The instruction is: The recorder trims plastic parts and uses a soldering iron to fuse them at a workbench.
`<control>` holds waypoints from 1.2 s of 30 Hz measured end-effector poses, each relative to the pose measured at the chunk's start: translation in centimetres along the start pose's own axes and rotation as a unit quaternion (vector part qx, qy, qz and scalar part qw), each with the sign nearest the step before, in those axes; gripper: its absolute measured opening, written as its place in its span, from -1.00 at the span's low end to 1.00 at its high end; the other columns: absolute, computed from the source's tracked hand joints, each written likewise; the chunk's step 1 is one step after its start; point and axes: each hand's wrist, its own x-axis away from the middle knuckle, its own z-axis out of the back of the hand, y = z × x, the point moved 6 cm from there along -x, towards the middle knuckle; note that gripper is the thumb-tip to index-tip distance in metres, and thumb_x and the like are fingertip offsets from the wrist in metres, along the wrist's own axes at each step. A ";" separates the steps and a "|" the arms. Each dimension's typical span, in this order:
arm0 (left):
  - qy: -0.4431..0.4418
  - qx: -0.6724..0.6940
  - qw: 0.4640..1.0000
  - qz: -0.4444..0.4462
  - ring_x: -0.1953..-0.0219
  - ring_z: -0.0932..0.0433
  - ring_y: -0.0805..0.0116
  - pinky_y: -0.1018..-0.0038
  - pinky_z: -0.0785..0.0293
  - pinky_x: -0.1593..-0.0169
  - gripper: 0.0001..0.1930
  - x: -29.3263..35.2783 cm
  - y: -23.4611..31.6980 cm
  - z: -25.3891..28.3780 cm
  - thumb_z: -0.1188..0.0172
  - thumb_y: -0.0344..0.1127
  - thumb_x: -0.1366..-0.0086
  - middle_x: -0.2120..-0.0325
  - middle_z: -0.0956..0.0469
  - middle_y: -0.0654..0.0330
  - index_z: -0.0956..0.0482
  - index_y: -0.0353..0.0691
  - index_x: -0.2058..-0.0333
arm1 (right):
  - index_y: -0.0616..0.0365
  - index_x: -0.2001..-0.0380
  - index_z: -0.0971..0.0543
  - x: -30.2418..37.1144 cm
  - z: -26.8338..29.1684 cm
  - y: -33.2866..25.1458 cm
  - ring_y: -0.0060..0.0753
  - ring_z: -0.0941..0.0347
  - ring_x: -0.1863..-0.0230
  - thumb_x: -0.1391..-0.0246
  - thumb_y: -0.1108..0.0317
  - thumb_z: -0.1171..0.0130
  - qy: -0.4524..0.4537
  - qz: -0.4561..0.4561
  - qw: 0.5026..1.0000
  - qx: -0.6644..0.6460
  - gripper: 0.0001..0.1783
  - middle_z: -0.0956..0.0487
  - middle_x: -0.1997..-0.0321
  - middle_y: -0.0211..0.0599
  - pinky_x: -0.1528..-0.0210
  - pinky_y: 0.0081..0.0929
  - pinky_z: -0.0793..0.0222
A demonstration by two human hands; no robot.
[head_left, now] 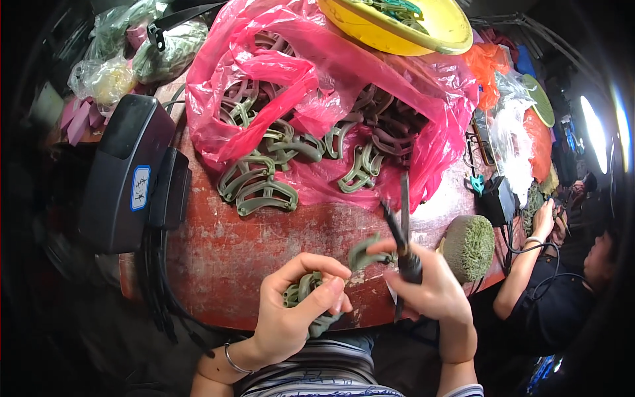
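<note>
My left hand (301, 294) is closed around several curved green plastic parts (309, 288), its thumb and index fingertip close together. My right hand (433, 284) grips a black-handled tool (410, 266), whose dark front end is blurred and points up and away. Beside its index finger is another green curved part (366, 254); whether the fingers hold it or it lies on the table, I cannot make out. A narrow metal strip (405, 192) runs behind the tool. Beyond my hands, many similar green parts (266, 196) spill from an open pink plastic bag (218, 142).
A worn red table (218, 278) bears all this. A yellow basin (370, 30) stands at the back. Black boxes (129, 165) with cables sit at the left. A round green-tufted block (469, 248) is at the right, near another person's arm (519, 278).
</note>
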 end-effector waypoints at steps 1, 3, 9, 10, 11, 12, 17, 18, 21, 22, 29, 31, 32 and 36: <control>0.017 -0.055 0.998 -0.019 0.54 -0.32 0.54 0.59 -0.32 0.41 -0.85 0.0 0.3 0.0 -0.02 -0.53 -0.07 0.57 -0.35 0.24 -0.41 -0.34 0.32 | 0.16 0.14 -0.39 0.6 -0.2 0.4 -0.71 -0.21 0.82 0.10 0.53 0.02 0.000 -0.003 1.000 -0.001 -0.65 -0.31 0.78 -0.47 0.76 -0.65 -0.11; 0.015 -0.240 0.965 -0.109 0.55 -0.31 0.56 0.61 -0.30 0.43 -0.81 -0.3 2.0 -1.1 -0.06 -0.54 -0.03 0.56 -0.35 0.24 -0.43 -0.32 0.31 | 0.25 0.20 -0.41 1.7 -0.2 1.1 -0.80 -0.15 0.85 0.13 0.58 0.04 0.021 -0.001 0.999 -0.041 -0.68 -0.29 0.81 -0.58 0.83 -0.79 -0.02; 0.063 -0.613 0.759 -0.211 0.45 -0.43 0.16 0.40 -0.37 0.43 -0.58 -1.3 1.4 -5.3 -0.19 -0.45 0.05 0.34 -0.31 0.10 -0.37 -0.28 0.14 | 0.25 0.20 -0.41 4.1 0.9 2.2 -0.82 -0.16 0.83 0.09 0.57 0.02 0.085 0.024 0.987 -0.132 -0.70 -0.28 0.82 -0.61 0.79 -0.81 -0.01; 0.064 -0.614 0.758 -0.210 0.45 -0.43 0.16 0.40 -0.37 0.43 -0.58 -1.5 0.9 -5.5 -0.19 -0.45 0.05 0.34 -0.31 0.10 -0.37 -0.28 0.14 | 0.28 0.21 -0.41 4.5 1.2 2.1 -0.82 -0.15 0.83 0.09 0.58 0.03 0.104 0.048 0.982 -0.150 -0.71 -0.29 0.81 -0.61 0.79 -0.82 0.00; 0.039 -0.675 0.709 -0.197 0.45 -0.43 0.16 0.40 -0.37 0.44 -0.58 -1.9 -0.1 -5.7 -0.18 -0.45 0.05 0.34 -0.30 0.09 -0.36 -0.28 0.14 | 0.35 0.25 -0.42 4.8 1.2 2.2 -0.83 -0.14 0.83 0.12 0.61 0.04 0.111 0.062 0.974 -0.187 -0.73 -0.30 0.81 -0.60 0.79 -0.83 0.01; 0.012 -0.732 0.656 -0.183 0.45 -0.43 0.16 0.40 -0.37 0.44 -0.58 -2.2 -1.0 -6.0 -0.18 -0.44 0.04 0.34 -0.29 0.09 -0.35 -0.29 0.14 | 0.35 0.25 -0.42 5.2 1.0 2.4 -0.83 -0.14 0.83 0.12 0.61 0.04 0.110 0.062 0.974 -0.190 -0.73 -0.30 0.81 -0.60 0.79 -0.83 0.01; -0.013 -0.635 0.745 -0.205 0.62 -0.41 0.34 0.50 -0.32 0.54 -0.82 -1.9 0.4 -6.0 -0.18 -0.53 0.06 0.57 -0.35 0.18 -0.41 -0.35 0.42 | 0.45 0.32 -0.43 7.0 1.4 3.8 -0.78 -0.16 0.85 0.13 0.55 0.04 0.209 0.112 0.936 -0.260 -0.76 -0.35 0.83 -0.44 0.81 -0.80 -0.01; -0.016 -0.637 0.744 -0.202 0.62 -0.41 0.34 0.50 -0.32 0.54 -0.82 -1.9 0.7 -5.7 -0.18 -0.53 0.06 0.57 -0.35 0.18 -0.41 -0.35 0.42 | 0.46 0.32 -0.43 7.4 1.7 4.3 -0.75 -0.17 0.85 0.12 0.51 0.04 0.232 0.133 0.920 -0.285 -0.75 -0.35 0.84 -0.40 0.81 -0.78 -0.02; -0.023 -0.268 0.963 -0.017 0.71 -0.30 0.67 0.73 -0.19 0.65 -0.87 -1.4 0.4 -4.7 -0.15 -0.45 -0.05 0.67 -0.42 0.25 -0.41 -0.36 0.43 | 0.37 0.36 -0.40 8.8 1.6 4.4 -0.66 -0.18 0.88 0.02 0.12 -0.05 0.292 0.232 0.878 -0.299 -0.58 -0.40 0.84 -0.31 0.81 -0.74 -0.06; -0.022 -0.270 0.963 -0.014 0.71 -0.30 0.67 0.73 -0.19 0.65 -0.87 -1.2 0.5 -4.6 -0.15 -0.45 -0.05 0.67 -0.42 0.25 -0.41 -0.36 0.43 | 0.33 0.37 -0.39 8.9 1.7 4.1 -0.65 -0.18 0.88 0.03 0.02 -0.05 0.303 0.260 0.872 -0.282 -0.52 -0.43 0.81 -0.28 0.81 -0.73 -0.08; -0.047 -0.127 0.982 0.129 0.71 -0.34 0.61 0.74 -0.23 0.65 -0.75 0.0 -1.4 -4.3 -0.14 -0.32 -0.05 0.64 -0.44 0.20 -0.43 -0.41 0.38 | 0.15 0.50 -0.24 8.4 0.1 2.7 -0.70 -0.11 0.89 -0.05 0.11 0.03 0.320 0.303 0.871 -0.217 -0.68 -0.30 0.90 -0.44 0.79 -0.86 0.01; -0.050 -0.126 0.980 0.144 0.70 -0.35 0.61 0.74 -0.23 0.66 -0.75 0.1 -1.4 -4.6 -0.14 -0.33 -0.04 0.64 -0.45 0.19 -0.43 -0.42 0.38 | 0.14 0.51 -0.24 8.1 -0.1 2.9 -0.70 -0.12 0.88 -0.04 0.12 0.02 0.325 0.319 0.865 -0.212 -0.68 -0.31 0.90 -0.44 0.78 -0.86 0.00; -0.053 -0.125 0.978 0.156 0.70 -0.35 0.61 0.74 -0.23 0.66 -0.76 0.1 -1.4 -4.7 -0.14 -0.33 -0.04 0.63 -0.45 0.19 -0.44 -0.42 0.38 | 0.13 0.51 -0.24 8.2 -0.2 2.8 -0.70 -0.13 0.88 -0.03 0.13 0.01 0.329 0.336 0.858 -0.207 -0.69 -0.32 0.90 -0.45 0.78 -0.87 -0.01; -0.061 -0.124 0.973 0.185 0.72 -0.35 0.61 0.73 -0.25 0.66 -0.76 0.5 -1.6 -4.7 -0.13 -0.35 -0.03 0.60 -0.47 0.16 -0.44 -0.43 0.37 | 0.13 0.50 -0.23 7.9 -0.1 2.6 -0.70 -0.14 0.85 -0.04 0.13 0.02 0.309 0.309 0.872 -0.220 -0.70 -0.30 0.88 -0.44 0.76 -0.86 -0.02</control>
